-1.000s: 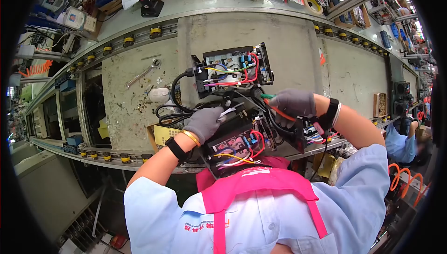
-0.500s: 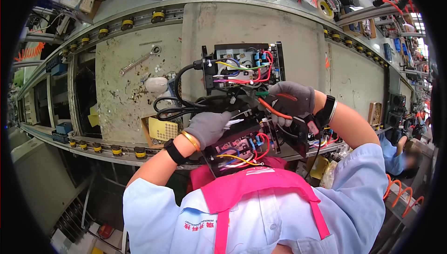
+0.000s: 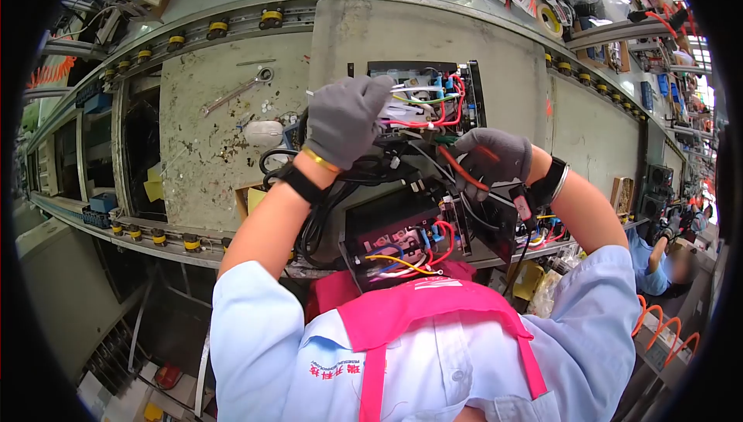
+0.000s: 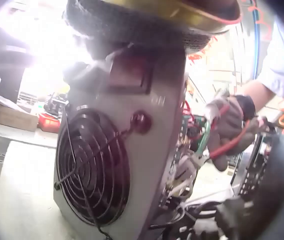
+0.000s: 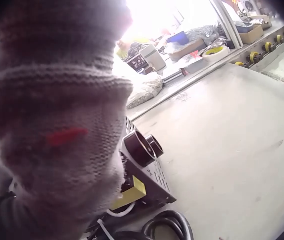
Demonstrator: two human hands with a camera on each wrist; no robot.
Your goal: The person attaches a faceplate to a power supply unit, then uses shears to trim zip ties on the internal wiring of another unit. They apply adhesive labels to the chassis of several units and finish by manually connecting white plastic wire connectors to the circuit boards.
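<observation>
Gripping the left end of the far metal box (image 3: 430,90), the gloved left hand (image 3: 346,116) curls over its casing while the right hand (image 3: 489,157) clasps red-handled pliers (image 3: 462,174); the box looks heavy and rigid, best held by its frame, not its loose wires (image 3: 445,116).

Head view looks steeply down; 2 wrist views sit close (left shares the unit (image 3: 472,93)).

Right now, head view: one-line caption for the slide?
Gloved left hand grips the far open power unit; gloved right hand holds a red-handled tool beside its wiring.
</observation>
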